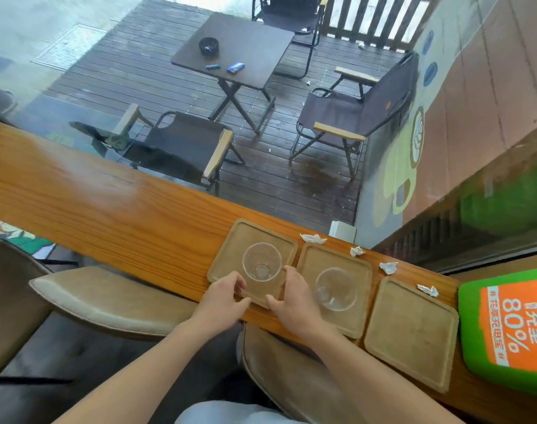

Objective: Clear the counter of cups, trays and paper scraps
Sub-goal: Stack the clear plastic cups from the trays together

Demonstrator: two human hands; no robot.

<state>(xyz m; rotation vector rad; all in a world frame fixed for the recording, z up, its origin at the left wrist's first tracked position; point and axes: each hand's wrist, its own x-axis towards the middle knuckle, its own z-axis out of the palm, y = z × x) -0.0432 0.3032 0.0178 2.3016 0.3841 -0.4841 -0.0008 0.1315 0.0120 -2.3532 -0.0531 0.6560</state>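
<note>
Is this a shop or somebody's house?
Probably a cafe: square brown trays and clear plastic cups sit on a long wooden counter; a dark folding table and fabric chairs stand on the deck outside.

Clear cup (262,266) upright on tray (230,240)

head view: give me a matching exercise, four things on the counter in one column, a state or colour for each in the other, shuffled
1 left tray
2 right tray
3 paper scraps
4 sign

a green and orange
b nothing on it
c crumpled white
d gripped by left hand and right hand

Pairs: 1-d, 2-b, 3-c, 4-a
</note>
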